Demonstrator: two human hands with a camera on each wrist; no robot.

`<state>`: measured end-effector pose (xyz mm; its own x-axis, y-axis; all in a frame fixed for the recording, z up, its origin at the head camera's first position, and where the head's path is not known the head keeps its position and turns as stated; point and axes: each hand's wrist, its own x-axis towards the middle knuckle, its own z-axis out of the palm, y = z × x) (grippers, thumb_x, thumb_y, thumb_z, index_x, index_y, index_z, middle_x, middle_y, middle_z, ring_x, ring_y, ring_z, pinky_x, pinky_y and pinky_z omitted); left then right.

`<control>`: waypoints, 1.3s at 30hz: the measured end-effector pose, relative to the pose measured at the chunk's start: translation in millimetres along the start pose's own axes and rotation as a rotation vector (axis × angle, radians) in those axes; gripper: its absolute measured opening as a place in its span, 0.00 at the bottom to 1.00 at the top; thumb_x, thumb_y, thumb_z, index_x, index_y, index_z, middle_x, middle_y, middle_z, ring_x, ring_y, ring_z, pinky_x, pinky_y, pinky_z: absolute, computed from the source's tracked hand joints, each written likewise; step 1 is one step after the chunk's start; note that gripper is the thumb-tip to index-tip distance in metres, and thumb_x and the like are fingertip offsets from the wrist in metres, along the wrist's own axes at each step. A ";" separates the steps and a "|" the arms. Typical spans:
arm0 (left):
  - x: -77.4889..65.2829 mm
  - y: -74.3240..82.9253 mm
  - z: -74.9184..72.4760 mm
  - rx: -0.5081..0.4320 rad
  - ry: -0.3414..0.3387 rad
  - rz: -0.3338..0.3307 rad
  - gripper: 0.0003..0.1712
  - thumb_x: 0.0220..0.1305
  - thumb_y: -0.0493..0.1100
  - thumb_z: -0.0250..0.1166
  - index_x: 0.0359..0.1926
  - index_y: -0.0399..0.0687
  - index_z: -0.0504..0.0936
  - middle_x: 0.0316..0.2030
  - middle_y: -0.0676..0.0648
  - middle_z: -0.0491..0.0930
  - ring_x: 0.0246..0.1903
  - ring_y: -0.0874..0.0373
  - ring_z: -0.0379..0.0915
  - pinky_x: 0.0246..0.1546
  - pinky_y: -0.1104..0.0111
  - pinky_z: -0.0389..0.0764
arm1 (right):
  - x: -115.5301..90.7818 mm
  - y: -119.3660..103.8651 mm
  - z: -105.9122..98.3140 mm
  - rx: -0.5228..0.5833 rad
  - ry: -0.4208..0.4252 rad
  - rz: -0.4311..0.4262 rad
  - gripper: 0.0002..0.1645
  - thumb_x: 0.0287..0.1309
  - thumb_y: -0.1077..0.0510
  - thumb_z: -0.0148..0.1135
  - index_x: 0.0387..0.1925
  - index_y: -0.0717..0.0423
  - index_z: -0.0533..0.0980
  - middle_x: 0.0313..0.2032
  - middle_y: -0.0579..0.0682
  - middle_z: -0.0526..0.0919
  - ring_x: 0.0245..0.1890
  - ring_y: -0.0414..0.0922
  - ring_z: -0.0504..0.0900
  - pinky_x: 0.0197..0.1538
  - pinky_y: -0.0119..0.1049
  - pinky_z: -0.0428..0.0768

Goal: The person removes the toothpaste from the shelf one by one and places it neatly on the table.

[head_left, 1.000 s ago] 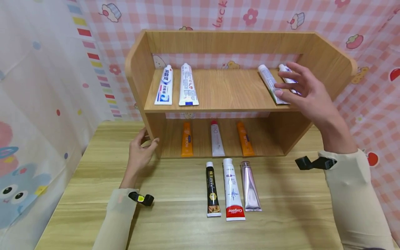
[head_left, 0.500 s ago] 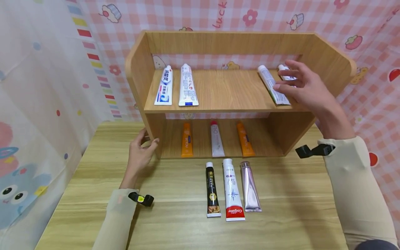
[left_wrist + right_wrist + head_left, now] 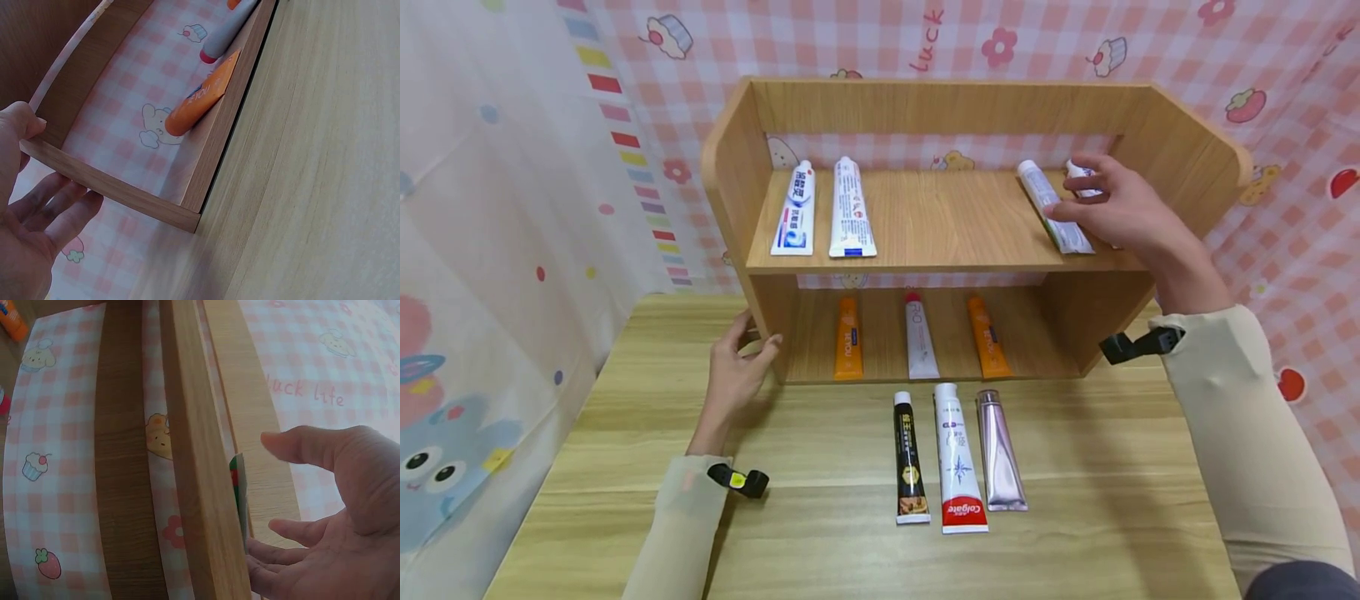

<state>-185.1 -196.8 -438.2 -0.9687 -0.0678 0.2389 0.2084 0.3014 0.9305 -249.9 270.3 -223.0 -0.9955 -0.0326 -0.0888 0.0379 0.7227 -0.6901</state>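
Note:
My left hand point(image 3: 737, 367) grips the left side panel of a two-tier wooden shelf point(image 3: 940, 271), thumb on one face and fingers on the other in the left wrist view. Over the right end of the upper tier is my right hand point(image 3: 1131, 204), thumb and fingers apart. Its thumb overlaps a white and green toothpaste tube point(image 3: 1047, 193) in the head view. Another white toothpaste tube point(image 3: 1081, 177) lies mostly hidden behind its fingers. The right wrist view shows a gap between thumb and fingers, with the green tube's end point(image 3: 237, 487) beside the fingertips.
Two white toothpaste tubes point(image 3: 853, 208) lie on the upper tier's left. Below are two orange tubes point(image 3: 848, 342) and a pale red-capped tube point(image 3: 919, 337). On the table point(image 3: 820, 533), in front, lie a black tube point(image 3: 910, 458), a Colgate tube point(image 3: 958, 458) and a pink metallic tube point(image 3: 1002, 450).
My right hand has shifted slightly left above the right-hand tubes, its forearm rising towards the shelf and its fingers drawing a little closer to the thumb. The left hand keeps its grip.

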 end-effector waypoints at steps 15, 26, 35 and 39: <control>5.7 -24.9 0.0 0.001 0.006 0.010 0.32 0.68 0.40 0.66 0.72 0.50 0.71 0.58 0.36 0.79 0.57 0.46 0.76 0.48 0.77 0.85 | 21.4 -4.6 -3.3 -0.134 -0.031 0.003 0.50 0.68 0.44 0.61 0.81 0.51 0.50 0.75 0.62 0.64 0.67 0.57 0.69 0.61 0.44 0.79; 4.1 -12.8 -0.2 0.021 0.003 -0.023 0.33 0.69 0.36 0.64 0.74 0.45 0.69 0.60 0.33 0.77 0.59 0.43 0.75 0.47 0.81 0.83 | 31.2 -10.2 -0.6 -0.053 -0.025 0.015 0.52 0.64 0.49 0.69 0.80 0.54 0.52 0.67 0.60 0.68 0.38 0.38 0.77 0.35 0.27 0.84; -4.5 11.7 -0.9 0.017 -0.008 -0.022 0.32 0.68 0.34 0.63 0.73 0.39 0.69 0.59 0.29 0.76 0.58 0.41 0.75 0.45 0.83 0.82 | 33.3 -13.6 -2.0 -0.144 -0.055 0.046 0.50 0.64 0.43 0.67 0.80 0.51 0.56 0.69 0.63 0.64 0.60 0.57 0.66 0.55 0.44 0.73; -3.9 10.4 -1.1 0.026 -0.012 -0.025 0.33 0.68 0.34 0.63 0.73 0.39 0.69 0.59 0.30 0.76 0.58 0.41 0.75 0.47 0.80 0.83 | 32.6 -15.7 -2.6 -0.169 -0.079 0.051 0.48 0.65 0.42 0.65 0.79 0.54 0.58 0.70 0.63 0.66 0.59 0.56 0.68 0.54 0.43 0.73</control>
<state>-178.9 -194.4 -429.1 -0.9750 -0.0645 0.2126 0.1809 0.3246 0.9284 -283.3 259.7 -213.2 -0.9825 -0.0421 -0.1815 0.0667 0.8302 -0.5535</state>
